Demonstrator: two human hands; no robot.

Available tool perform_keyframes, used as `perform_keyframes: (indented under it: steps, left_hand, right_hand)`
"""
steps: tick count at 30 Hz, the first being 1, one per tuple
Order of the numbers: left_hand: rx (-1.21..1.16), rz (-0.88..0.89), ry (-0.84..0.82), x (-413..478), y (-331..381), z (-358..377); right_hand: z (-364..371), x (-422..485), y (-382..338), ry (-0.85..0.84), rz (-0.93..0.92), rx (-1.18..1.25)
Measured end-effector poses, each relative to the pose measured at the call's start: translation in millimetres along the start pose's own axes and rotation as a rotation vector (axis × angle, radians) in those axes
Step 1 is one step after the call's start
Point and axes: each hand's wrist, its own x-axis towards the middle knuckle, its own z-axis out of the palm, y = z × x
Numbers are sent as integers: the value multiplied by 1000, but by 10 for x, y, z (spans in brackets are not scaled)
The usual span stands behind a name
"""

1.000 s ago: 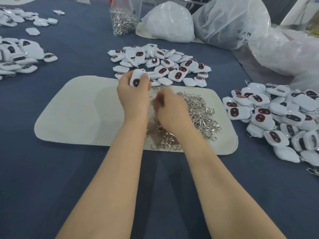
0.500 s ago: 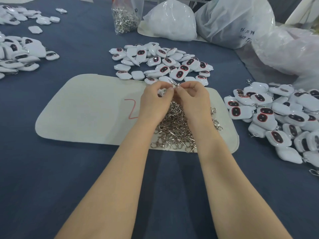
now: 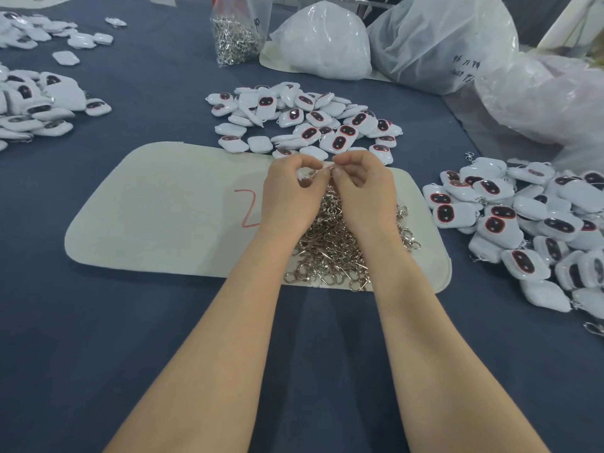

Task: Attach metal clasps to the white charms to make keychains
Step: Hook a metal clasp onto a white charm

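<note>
Above the clasp pile (image 3: 330,243) on the mat (image 3: 163,207), our left hand (image 3: 289,194) and right hand (image 3: 362,191) pinch one clasp (image 3: 314,173) between the fingertips, near the charms (image 3: 310,122) behind, so every part is within reach.

Soft, even light from above fills the scene — bright, with no harsh shadows. A faint shade darkens the blue surface (image 3: 98,338) between the forearms (image 3: 228,338). Glare streaks the plastic bags (image 3: 434,44) at the far right and glints off the glossy charms (image 3: 340,142). The wide view bends toward the edges — far corners look soft.
</note>
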Motion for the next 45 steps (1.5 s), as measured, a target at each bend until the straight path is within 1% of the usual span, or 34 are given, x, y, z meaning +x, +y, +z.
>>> perform_keyframes:
  steps: [2, 4, 8, 13, 15, 17, 21, 24, 28, 34, 41, 45]
  left_hand:
    - [9, 6, -2, -3, 6, 6]
    - [24, -2, -2, 1, 6, 4]
    - [86, 34, 39, 6, -4, -9]
    - [316, 188, 78, -35, -10, 0]
    - [347, 217, 76, -35, -21, -1]
    - [301, 200, 70, -19, -32, -5]
    - [94, 88, 103, 14, -22, -21]
    - [11, 64, 102, 10, -11, -20]
    - [40, 60, 73, 3, -4, -19]
    - [117, 94, 49, 7, -20, -2]
    - [106, 147, 66, -10, 1, 11]
    - [48, 144, 95, 3, -8, 5]
  right_hand:
    - [-1, -17, 0, 8, -55, -46]
    - [10, -48, -3, 7, -140, -145]
    - [48, -83, -17, 12, -273, -305]
    - [55, -93, -22, -5, -251, -282]
    - [54, -98, -27, -9, -240, -269]
    - [57, -99, -35, -17, -216, -225]
    - [72, -83, -32, -48, -142, -159]
    - [71, -68, -26, -35, -98, -127]
    - [66, -61, -36, -4, -77, -64]
    - [72, -62, 0, 21, -159, -160]
    - [95, -69, 12, 46, -167, -110]
    - [94, -75, 3, 33, -164, -70]
